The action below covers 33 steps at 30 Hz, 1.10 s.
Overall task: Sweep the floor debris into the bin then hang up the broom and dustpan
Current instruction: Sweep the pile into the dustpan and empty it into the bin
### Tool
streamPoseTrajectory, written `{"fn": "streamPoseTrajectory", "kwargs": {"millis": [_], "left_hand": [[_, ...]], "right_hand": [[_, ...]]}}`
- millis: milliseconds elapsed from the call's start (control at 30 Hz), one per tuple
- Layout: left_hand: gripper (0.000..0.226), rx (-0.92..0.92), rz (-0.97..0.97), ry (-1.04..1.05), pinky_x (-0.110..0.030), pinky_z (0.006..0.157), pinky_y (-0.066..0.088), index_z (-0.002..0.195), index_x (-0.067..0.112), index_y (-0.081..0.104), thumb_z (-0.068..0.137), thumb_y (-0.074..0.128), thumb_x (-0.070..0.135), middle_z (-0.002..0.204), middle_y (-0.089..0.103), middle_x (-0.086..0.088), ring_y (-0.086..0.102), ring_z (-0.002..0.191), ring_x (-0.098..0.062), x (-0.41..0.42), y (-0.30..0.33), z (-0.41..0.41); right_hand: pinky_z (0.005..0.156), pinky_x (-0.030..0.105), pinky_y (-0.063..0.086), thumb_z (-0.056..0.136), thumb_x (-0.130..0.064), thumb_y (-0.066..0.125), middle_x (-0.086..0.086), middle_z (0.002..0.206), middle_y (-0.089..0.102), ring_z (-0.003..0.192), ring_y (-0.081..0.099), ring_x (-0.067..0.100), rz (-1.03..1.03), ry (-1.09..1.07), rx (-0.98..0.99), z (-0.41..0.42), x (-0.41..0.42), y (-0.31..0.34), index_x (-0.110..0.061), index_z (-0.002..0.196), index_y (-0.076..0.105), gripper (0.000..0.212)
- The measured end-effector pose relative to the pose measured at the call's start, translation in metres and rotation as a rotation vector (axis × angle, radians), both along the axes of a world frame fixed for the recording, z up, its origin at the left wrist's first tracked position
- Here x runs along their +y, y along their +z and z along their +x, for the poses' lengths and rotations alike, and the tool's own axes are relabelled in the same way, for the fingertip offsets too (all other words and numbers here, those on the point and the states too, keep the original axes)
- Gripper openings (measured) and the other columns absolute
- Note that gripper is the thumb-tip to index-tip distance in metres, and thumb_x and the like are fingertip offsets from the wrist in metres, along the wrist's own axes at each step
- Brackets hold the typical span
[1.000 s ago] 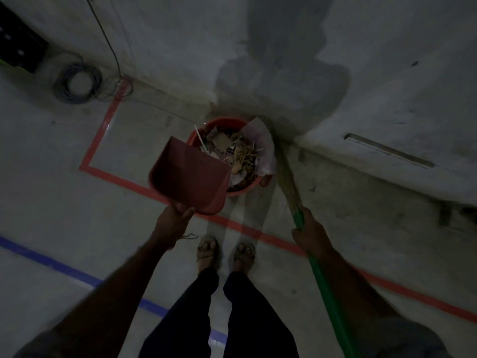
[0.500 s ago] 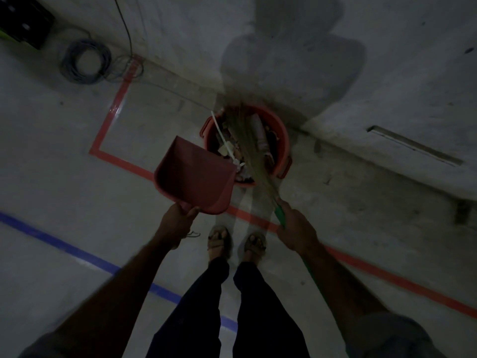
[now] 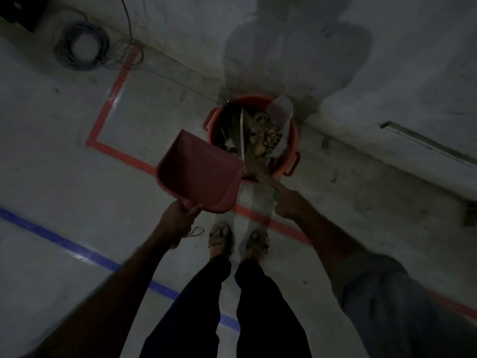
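Red plastic fills the middle of our head view: the dustpan [image 3: 200, 175] is held tilted up in our left hand [image 3: 180, 218], whose fingers curl round its handle at the near edge, and its far lip sits just beside the bin [image 3: 291, 153] rim. Our right hand [image 3: 287, 205] grips the green broom [image 3: 258, 166] handle low down, and the bristles now reach over the near rim into the bin, among paper, sticks and a clear bag. A second ago the broom stood to the right of the bin with its bristles on the floor; half a second ago it had swung across the bin mouth, and now it lies lower and closer to the pan's lip. The pan itself has barely shifted. We judge this as brushing the last scraps off the pan and tamping the load, so the sweeping part looks nearly done and hanging up both tools remains. Red tape [image 3: 121, 156] and blue tape [image 3: 77, 250] cross the floor, and a cable coil [image 3: 81, 46] lies far left by the wall.
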<state>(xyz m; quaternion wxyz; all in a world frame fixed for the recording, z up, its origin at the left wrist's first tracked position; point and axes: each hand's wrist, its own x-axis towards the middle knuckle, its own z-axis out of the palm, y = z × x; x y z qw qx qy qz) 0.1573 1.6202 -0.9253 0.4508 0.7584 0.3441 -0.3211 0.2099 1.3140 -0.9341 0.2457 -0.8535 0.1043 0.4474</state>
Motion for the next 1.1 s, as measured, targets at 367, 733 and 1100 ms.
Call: {"fn": "streamPoseTrajectory", "kwargs": {"millis": [367, 733, 1100], "left_hand": [[0.030, -0.003, -0.031, -0.052, -0.030, 0.055, 0.040, 0.081, 0.007, 0.056, 0.095, 0.067, 0.031, 0.072, 0.054, -0.011, 0.046, 0.051, -0.018, -0.012, 0.089, 0.002], [0.031, -0.032, -0.016, -0.126, -0.025, 0.048, 0.040, 0.079, 0.011, 0.051, 0.096, 0.066, 0.033, 0.077, 0.056, -0.010, 0.051, 0.056, -0.020, -0.022, 0.147, -0.005], [0.025, -0.082, -0.129, -0.217, -0.026, 0.052, 0.045, 0.108, 0.006, 0.058, 0.096, 0.066, 0.027, 0.081, 0.057, -0.008, 0.051, 0.062, -0.018, -0.031, 0.213, 0.001]], "right_hand": [[0.072, 0.039, 0.053, 0.086, -0.016, 0.063, 0.017, 0.111, 0.063, 0.093, 0.063, 0.034, 0.007, -0.077, -0.240, -0.111, -0.046, 0.124, -0.031, 0.156, 0.023, 0.081], [0.091, 0.040, 0.052, 0.087, -0.019, 0.064, 0.013, 0.131, 0.058, 0.110, 0.059, 0.030, 0.040, -0.103, -0.288, -0.151, -0.058, 0.180, -0.033, 0.156, 0.020, 0.083], [0.052, 0.030, 0.051, 0.095, 0.001, 0.048, 0.022, 0.086, 0.061, 0.064, 0.060, 0.023, 0.613, -0.787, -0.035, -0.095, -0.027, 0.256, -0.012, 0.125, 0.056, 0.034]]}}
